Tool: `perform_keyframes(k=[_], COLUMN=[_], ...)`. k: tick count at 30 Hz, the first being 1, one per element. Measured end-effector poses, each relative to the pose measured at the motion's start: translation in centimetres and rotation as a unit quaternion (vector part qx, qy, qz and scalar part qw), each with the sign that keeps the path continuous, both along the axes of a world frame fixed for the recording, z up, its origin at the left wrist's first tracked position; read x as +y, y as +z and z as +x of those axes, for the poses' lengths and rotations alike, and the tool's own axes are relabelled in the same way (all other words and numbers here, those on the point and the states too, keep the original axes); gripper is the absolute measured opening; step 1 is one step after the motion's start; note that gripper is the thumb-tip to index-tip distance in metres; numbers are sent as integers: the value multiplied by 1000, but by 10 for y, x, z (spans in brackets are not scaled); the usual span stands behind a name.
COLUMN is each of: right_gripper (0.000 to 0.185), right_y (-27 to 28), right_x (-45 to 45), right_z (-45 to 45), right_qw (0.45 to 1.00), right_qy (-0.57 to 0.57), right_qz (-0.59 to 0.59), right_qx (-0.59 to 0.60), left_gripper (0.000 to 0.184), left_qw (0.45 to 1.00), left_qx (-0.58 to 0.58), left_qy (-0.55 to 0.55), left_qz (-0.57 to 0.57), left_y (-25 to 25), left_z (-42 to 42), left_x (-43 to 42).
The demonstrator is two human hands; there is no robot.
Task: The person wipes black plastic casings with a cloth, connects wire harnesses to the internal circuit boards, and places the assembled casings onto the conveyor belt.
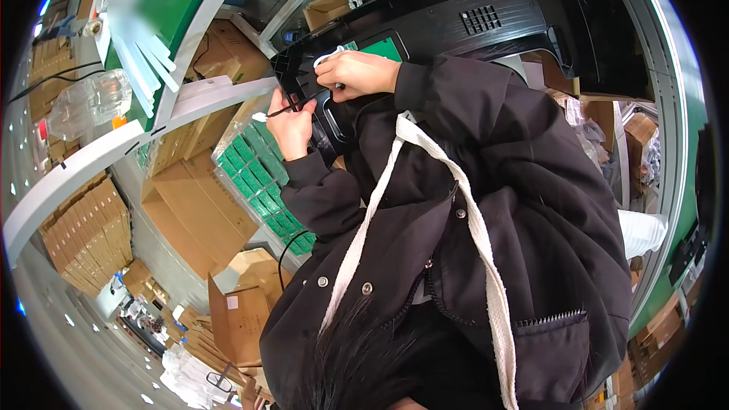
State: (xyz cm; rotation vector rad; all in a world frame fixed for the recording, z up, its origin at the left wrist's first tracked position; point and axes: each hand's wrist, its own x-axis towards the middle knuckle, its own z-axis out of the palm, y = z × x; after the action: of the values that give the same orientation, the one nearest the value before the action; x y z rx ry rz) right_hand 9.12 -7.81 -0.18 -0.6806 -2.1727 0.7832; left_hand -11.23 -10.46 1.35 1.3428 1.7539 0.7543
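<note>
A long black plastic housing lies across the top of the view, tilted, with a vent grid and a green panel in it. At its left end my left hand is closed, thumb and fingers pinching a thin black cable. A small white connector hangs from the cable's end. Just above and to the right, my right hand is closed over the housing, fingertips where the cable runs in. Its fingertips are partly hidden. A white piece shows beside its knuckles; its kind is unclear.
Green blocks in a clear tray sit below my left hand. Cardboard boxes stand lower left. A green bench with white strips and small white connectors is upper left. A grey metal frame crosses nearby.
</note>
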Motion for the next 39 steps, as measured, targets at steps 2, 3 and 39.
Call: perform_keyframes(k=[2,3,39], right_gripper=[20,20,25], right_y=[0,-1,239], right_x=[-1,1,-157], right_z=[0,1,409], right_qw=[1000,1000,570], right_qy=[10,15,-804], right_qz=[-14,-20,116], right_qx=[6,7,-125], left_gripper=[68,68,41], left_qw=[1000,999,874], left_qx=[-26,-41,-374], left_qy=[2,3,-259], left_qz=[-3,-2,172], left_y=[7,11,127], left_z=[5,9,115], left_x=[-2,-1,51])
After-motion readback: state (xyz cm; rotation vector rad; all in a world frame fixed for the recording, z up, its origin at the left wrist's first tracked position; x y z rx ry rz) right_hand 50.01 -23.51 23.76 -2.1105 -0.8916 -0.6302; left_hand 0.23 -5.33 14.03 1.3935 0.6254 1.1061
